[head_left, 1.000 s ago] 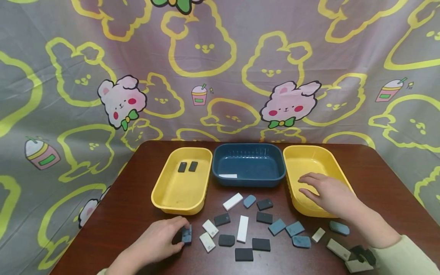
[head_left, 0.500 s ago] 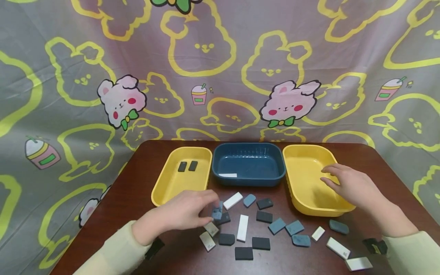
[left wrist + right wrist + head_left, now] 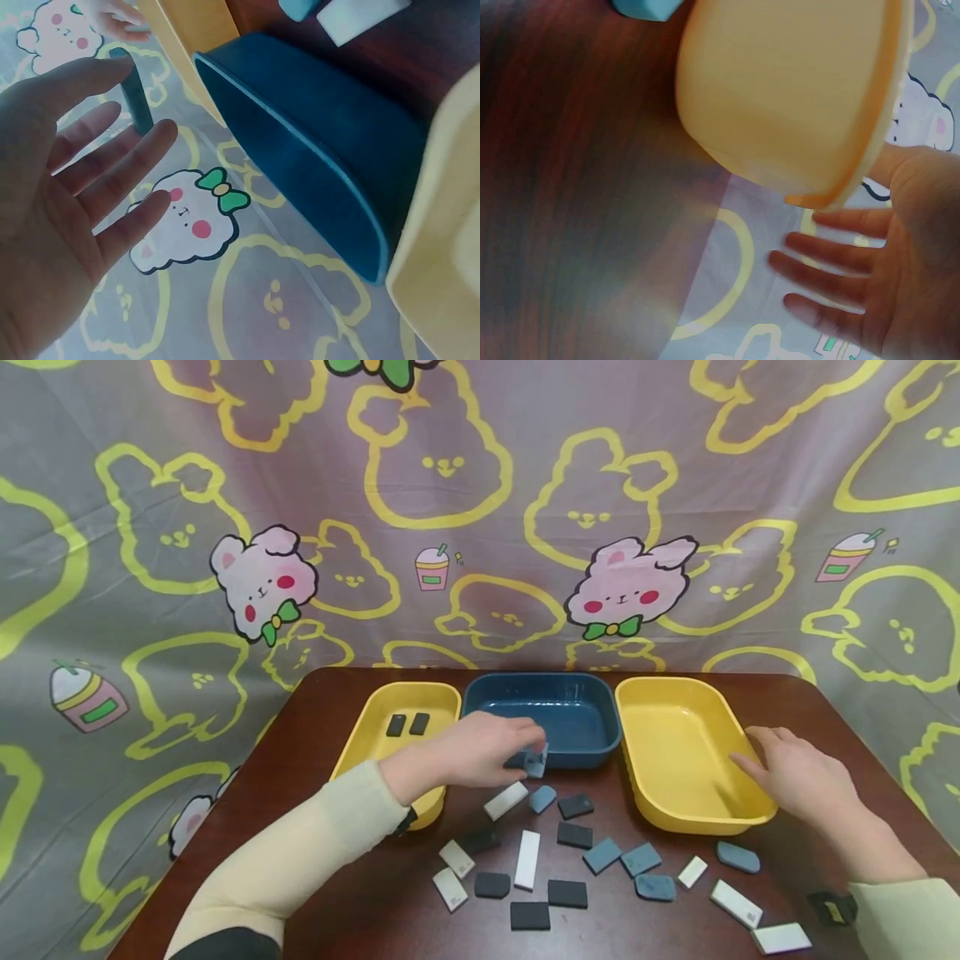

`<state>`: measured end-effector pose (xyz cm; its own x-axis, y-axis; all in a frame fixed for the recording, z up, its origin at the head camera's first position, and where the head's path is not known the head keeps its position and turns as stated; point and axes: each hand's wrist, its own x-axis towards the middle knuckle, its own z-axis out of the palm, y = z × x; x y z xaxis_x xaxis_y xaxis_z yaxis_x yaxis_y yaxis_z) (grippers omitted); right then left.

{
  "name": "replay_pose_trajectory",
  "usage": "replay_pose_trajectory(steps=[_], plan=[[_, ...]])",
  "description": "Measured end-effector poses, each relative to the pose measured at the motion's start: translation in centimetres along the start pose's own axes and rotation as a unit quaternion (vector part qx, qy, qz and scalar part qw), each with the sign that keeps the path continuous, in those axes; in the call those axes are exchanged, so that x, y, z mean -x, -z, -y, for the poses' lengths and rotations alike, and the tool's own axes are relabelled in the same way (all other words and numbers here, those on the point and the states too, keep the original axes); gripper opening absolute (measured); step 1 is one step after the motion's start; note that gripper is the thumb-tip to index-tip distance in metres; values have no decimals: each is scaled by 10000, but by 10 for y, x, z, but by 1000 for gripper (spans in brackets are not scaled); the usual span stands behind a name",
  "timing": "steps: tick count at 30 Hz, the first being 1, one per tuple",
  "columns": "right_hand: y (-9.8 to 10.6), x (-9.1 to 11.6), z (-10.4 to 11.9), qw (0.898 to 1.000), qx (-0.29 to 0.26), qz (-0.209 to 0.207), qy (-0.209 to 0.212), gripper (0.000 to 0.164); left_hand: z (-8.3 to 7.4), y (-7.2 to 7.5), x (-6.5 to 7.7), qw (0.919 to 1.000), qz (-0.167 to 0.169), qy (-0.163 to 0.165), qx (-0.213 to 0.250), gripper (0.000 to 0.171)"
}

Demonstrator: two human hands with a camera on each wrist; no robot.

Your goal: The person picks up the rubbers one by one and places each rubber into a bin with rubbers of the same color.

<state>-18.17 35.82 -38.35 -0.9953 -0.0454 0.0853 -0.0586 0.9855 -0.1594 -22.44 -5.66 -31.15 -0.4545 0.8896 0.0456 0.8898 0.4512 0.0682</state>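
My left hand [image 3: 487, 747] pinches a small blue block [image 3: 536, 762] between thumb and fingertips, over the front rim of the dark blue bin [image 3: 543, 762]. In the left wrist view that block [image 3: 135, 94] is seen edge-on, its other fingers spread apart. Beside the outer rim of the right yellow bin [image 3: 637, 777] is my right hand [image 3: 806, 777], holding nothing. Its fingers [image 3: 829, 251] extend loosely in the right wrist view, with the thumb partly hidden behind the bin's wall.
Loose black, white and blue blocks lie in front of the bins, among them a white block [image 3: 527, 860] and a black block [image 3: 567, 893]. A left yellow bin [image 3: 348, 756] holds two black blocks [image 3: 407, 724]. A patterned curtain [image 3: 480, 510] hangs behind the table.
My left hand has carried the blue block from the table's left side, up and right to the dark blue bin. My right hand has moved right, from over the yellow bin to its outer rim.
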Motion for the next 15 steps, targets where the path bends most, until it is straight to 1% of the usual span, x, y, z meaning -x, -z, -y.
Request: replay_pose_trajectory(steps=[4, 7, 9, 11, 13, 15], plan=[[-2, 1, -5, 9984, -28, 390, -398, 76, 4, 2, -22, 9996, 107, 27, -245, 33], [-5, 2, -7, 9956, -87, 704, -615, 76, 7, 3, -38, 9992, 271, 186, -225, 34], [-6, 1, -7, 9942, -93, 837, -672, 67, 9, 3, -49, 9987, 356, 285, -209, 34], [-8, 1, -6, 9938, -103, 882, -666, 55, 12, 3, -59, 9986, 367, 354, -171, 35], [-10, 1, -5, 9945, -101, 827, -641, 44, 15, 3, -70, 9985, 334, 424, -116, 34], [-12, 2, -3, 9955, -111, 725, -597, 36, 18, 2, -81, 9984, 287, 477, -100, 33]])
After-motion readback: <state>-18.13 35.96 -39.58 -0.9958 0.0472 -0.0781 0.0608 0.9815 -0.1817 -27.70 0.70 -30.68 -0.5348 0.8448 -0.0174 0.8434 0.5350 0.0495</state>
